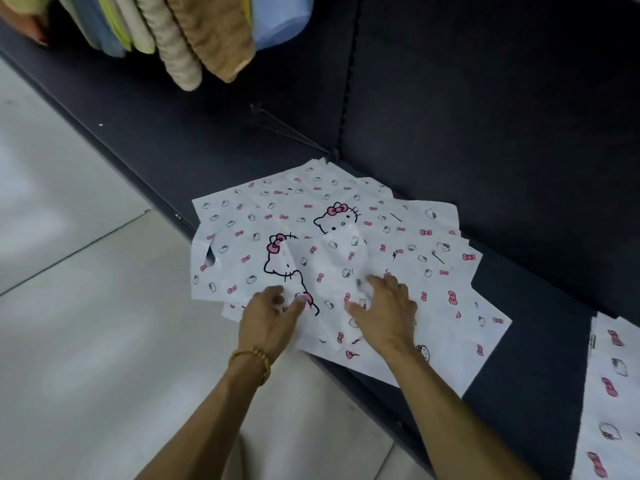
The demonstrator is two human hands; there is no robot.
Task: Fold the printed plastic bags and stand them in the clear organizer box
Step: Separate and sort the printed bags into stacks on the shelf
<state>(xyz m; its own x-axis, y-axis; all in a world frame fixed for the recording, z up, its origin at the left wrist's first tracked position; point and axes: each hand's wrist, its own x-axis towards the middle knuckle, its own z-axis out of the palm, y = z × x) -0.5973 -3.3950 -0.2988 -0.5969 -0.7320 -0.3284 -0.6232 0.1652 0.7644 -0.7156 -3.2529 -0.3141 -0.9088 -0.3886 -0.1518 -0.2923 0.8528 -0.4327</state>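
A loose pile of white plastic bags, printed with pink bows and cat faces, lies spread on a dark low shelf. My left hand, with a bead bracelet on the wrist, pinches the near edge of a bag between thumb and fingers. My right hand lies on the middle of the pile with its fingers spread over the plastic. More printed bags lie at the right edge of the view. No clear organizer box is in view.
The dark shelf runs diagonally, with a dark back panel behind it. Folded towels and cloths hang over from a shelf above at the top left. Pale floor tiles lie to the left of the shelf edge.
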